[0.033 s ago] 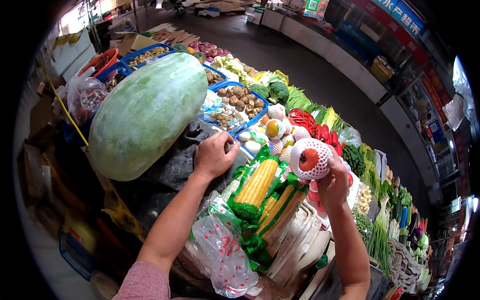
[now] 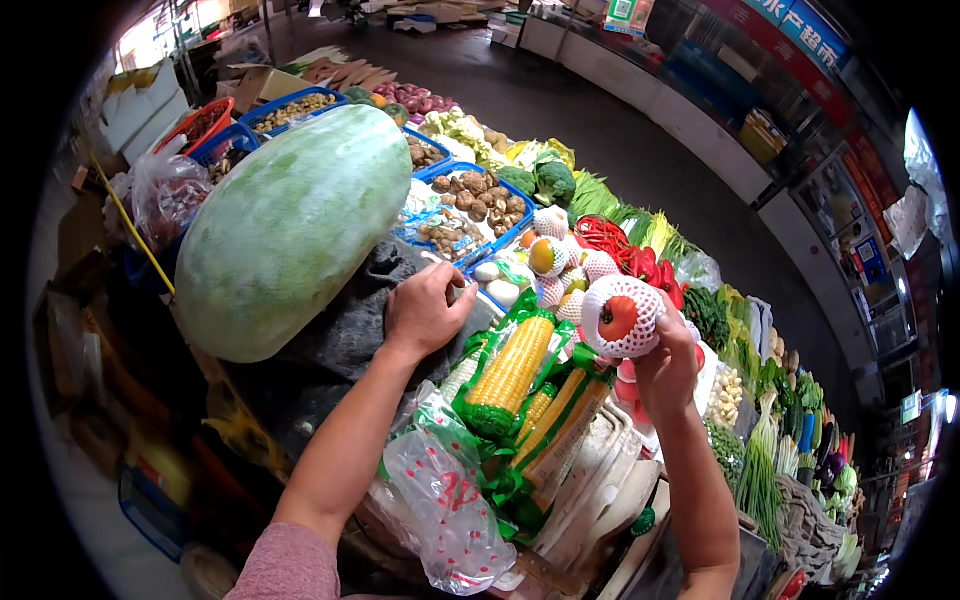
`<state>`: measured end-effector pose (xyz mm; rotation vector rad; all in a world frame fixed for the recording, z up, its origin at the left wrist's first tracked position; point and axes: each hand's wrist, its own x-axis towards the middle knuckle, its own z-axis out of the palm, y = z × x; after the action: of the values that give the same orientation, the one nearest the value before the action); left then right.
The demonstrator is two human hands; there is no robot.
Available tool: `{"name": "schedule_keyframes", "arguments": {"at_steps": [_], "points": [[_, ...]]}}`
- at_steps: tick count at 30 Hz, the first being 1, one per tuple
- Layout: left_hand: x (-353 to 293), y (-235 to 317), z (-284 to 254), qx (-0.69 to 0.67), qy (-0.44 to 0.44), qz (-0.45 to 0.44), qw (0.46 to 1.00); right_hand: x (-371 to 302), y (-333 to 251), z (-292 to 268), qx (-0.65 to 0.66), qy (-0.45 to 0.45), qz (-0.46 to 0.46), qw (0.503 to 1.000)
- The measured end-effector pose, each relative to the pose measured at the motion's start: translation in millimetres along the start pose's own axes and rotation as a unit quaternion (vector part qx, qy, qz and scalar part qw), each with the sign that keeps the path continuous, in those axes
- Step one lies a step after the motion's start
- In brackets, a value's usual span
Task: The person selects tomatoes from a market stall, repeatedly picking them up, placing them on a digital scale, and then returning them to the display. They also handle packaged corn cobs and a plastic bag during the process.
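My right hand (image 2: 668, 362) holds up a red tomato (image 2: 617, 318) in a white foam net sleeve, its dark stem end facing me. My left hand (image 2: 428, 312) has curled fingers and rests at the edge of a dark cloth (image 2: 345, 345), beside a huge pale-green winter melon (image 2: 295, 235). What those fingers hold, if anything, is hidden. Between my arms lie packed corn cobs (image 2: 510, 372) in green wrapping and a crumpled clear plastic bag (image 2: 445, 500) with red print. More net-sleeved round produce (image 2: 549, 257) is heaped just past the tomato.
Blue trays of mushrooms (image 2: 480, 205) stand beyond my left hand. Red peppers (image 2: 655, 272), broccoli (image 2: 556, 184) and leafy greens (image 2: 708, 318) line the stall's far side. Past them runs a dark floor (image 2: 640, 140) with a white counter (image 2: 700, 135). Cardboard boxes (image 2: 80, 240) are at the left.
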<state>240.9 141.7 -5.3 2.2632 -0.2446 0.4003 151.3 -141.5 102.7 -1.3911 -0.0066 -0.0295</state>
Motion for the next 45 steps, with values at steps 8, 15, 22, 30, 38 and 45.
{"name": "schedule_keyframes", "arguments": {"at_steps": [8, 15, 22, 30, 38, 45], "points": [[1, -3, 4, 0.013, -0.008, -0.005, 1.000, 6, -16, -33, 0.137, 0.047, 0.023, 0.989], [2, 1, 3, 0.020, -0.005, 0.001, 1.000, 48, -6, -85, -0.432, 0.153, -0.189, 0.869], [2, 6, 4, 0.022, 0.002, 0.006, 1.000, 45, 81, -104, -0.782, -0.087, -0.215, 0.578], [3, -3, 6, 0.024, -0.006, 0.027, 0.999, 49, 108, -125, -0.797, -0.097, -0.167, 0.572], [4, -4, 7, 0.014, -0.014, 0.017, 1.000, 43, 78, -120, -0.733, -0.047, -0.253, 0.630], [3, -5, 6, 0.011, -0.015, 0.007, 1.000, 0, 4, -151, -0.618, 0.139, -0.053, 0.772]]}}
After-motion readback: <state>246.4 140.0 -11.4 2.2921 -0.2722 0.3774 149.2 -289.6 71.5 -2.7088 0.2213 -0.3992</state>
